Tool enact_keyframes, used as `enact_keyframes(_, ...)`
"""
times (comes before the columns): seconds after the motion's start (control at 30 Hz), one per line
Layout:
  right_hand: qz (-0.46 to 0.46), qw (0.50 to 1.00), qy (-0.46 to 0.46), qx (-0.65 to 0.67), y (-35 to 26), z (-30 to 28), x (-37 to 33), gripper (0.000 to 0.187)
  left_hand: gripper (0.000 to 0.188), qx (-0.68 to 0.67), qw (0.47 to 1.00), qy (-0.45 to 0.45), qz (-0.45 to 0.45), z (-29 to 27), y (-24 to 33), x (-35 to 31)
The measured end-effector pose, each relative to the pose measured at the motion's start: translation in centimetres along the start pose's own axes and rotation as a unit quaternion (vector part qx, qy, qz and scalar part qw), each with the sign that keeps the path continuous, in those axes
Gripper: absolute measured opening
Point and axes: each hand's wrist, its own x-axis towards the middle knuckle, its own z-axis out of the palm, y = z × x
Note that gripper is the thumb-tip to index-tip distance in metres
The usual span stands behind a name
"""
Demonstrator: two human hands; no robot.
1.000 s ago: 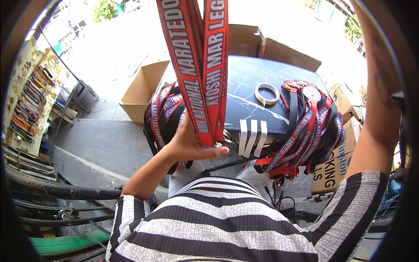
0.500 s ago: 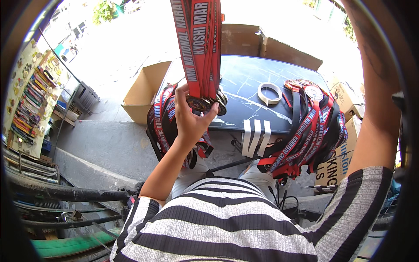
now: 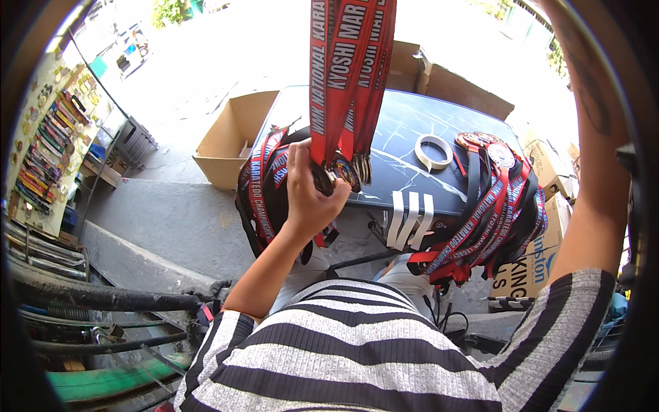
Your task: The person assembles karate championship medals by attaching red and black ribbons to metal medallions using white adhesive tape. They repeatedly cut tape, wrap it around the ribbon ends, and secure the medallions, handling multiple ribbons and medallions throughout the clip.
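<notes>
My left hand (image 3: 312,189) is closed round some of the round medals (image 3: 345,170) at the lower end of a bunch of red ribbons (image 3: 350,75). More medals of the bunch hang beside my fingertips. The ribbons carry white lettering and run taut up past the top edge, where their upper ends are hidden. My right arm (image 3: 600,172) is raised along the right side; its hand is beyond the picture. Behind my left hand, another heap of red and black medal ribbons (image 3: 257,196) droops over the table's left edge.
On the dark marbled table (image 3: 398,178) lies a roll of tape (image 3: 434,152). White strips (image 3: 410,220) hang from its front edge. Medals (image 3: 500,155) with ribbons (image 3: 480,220) drape over the right side. Cardboard boxes (image 3: 230,137) stand around; metal bars (image 3: 103,300) are at lower left.
The hanging ribbons and medals have shifted right in the picture and spread apart somewhat. My left hand has moved slightly right and down, still on the medals. The view has shifted a little.
</notes>
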Motion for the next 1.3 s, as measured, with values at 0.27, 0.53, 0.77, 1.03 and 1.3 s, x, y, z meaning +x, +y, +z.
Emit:
enact_keyframes(0.27,0.001,1.0,0.007,-0.007,-0.6,-0.5,-0.4,0.024,0.049,0.017,1.0,0.01,0.019,1.4,-0.1,-0.1)
enact_keyframes(0.53,0.003,1.0,0.012,-0.007,-0.5,-1.0,-0.8,0.024,0.04,-0.101,0.99,-0.067,-0.076,-1.4,3.0,-1.7)
enact_keyframes(0.77,0.012,1.0,0.012,0.005,-0.5,-0.8,-1.5,0.025,0.043,-0.055,0.993,-0.043,-0.099,-1.5,1.8,-2.3)
enact_keyframes(1.03,0.009,1.0,0.018,0.005,-0.8,-1.9,-2.4,0.026,0.063,0.083,0.991,-0.103,0.008,0.5,1.4,-1.4)
enact_keyframes(1.3,-0.023,0.999,0.005,0.031,-3.2,0.0,-3.1,0.026,0.097,-0.258,0.917,-0.282,-0.111,-2.2,1.9,0.8)
